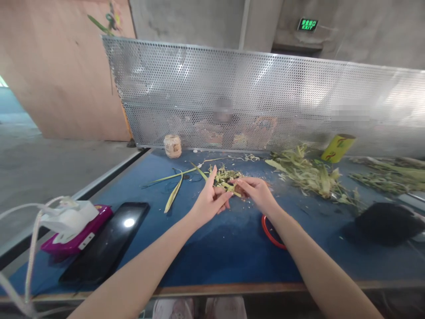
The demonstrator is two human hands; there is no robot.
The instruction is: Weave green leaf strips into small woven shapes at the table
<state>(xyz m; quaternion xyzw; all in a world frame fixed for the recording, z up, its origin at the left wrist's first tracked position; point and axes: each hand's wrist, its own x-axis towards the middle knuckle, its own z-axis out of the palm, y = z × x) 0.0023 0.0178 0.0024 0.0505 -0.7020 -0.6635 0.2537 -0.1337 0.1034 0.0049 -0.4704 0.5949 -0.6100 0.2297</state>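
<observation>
My left hand [210, 200] and my right hand [255, 191] meet over the middle of the blue table [212, 248]. Both pinch a small bundle of dried green leaf strips [226, 179], the left hand from the left side and the right hand from the right. The left thumb and fingers close on a strip that sticks out up and to the left. More loose long leaves [175, 188] lie on the table just left of the hands.
A pile of dried leaves [308, 173] lies at right, with a yellow-green cup [338, 148] behind it. A twine roll [172, 145] stands by the perforated metal screen [252, 97]. A black phone [109, 239], pink box [78, 237], red ring [269, 231] and black cloth [388, 221] lie nearby.
</observation>
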